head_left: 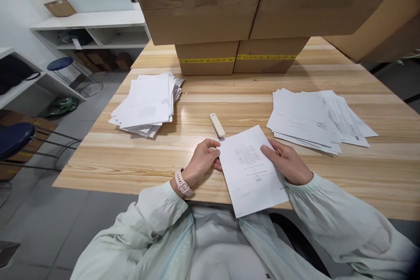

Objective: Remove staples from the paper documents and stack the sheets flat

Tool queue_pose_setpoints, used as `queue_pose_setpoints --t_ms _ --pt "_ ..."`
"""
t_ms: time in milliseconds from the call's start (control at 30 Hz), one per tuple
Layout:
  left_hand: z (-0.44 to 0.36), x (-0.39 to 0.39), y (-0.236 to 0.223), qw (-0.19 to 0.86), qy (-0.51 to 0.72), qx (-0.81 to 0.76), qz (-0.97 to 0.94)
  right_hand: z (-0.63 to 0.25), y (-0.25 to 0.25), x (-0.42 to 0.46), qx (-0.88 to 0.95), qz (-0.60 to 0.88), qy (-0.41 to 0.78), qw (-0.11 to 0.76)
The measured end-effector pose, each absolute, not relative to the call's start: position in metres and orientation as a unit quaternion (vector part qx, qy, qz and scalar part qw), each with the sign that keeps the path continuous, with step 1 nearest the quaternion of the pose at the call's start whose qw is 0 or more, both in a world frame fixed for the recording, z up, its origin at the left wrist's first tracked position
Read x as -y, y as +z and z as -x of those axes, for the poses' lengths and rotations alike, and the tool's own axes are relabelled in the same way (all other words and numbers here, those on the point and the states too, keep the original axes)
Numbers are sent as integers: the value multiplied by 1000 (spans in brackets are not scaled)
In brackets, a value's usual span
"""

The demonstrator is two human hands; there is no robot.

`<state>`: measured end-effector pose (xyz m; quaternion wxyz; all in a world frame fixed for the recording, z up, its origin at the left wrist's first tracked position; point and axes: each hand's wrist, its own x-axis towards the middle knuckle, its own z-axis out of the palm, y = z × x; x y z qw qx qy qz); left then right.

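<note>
My left hand (pixel 204 157) and right hand (pixel 286 160) both pinch printed sheet (pixel 251 170) at its side edges, sheet over near counter (pixel 124 157) edge. Stapler (pixel 217 125) just beyond sheet. Paper stack (pixel 147 104) far left, second stack (pixel 316 120) right.

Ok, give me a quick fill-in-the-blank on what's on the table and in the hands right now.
1. Both hands, the left hand and the right hand, hold one printed ____ at its side edges.
2. The cream-coloured ____ lies on the table just beyond the left hand.
3. Loose stacks of papers lie on the table: ____ of them, one on each side.
4. A pink watch sits on the ____ wrist.

Missing words: sheet of paper; stapler; two; left
</note>
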<state>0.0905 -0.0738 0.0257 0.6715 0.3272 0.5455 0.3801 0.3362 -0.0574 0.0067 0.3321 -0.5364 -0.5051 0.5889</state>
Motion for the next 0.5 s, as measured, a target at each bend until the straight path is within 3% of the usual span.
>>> queue_pose_setpoints --t_ms 367,500 --pt "-92 76 23 664 388 -544 -337 -325 -4 47 515 530 556 381" --pt "-92 75 20 664 373 -548 -344 -340 0 40 625 561 456 294"
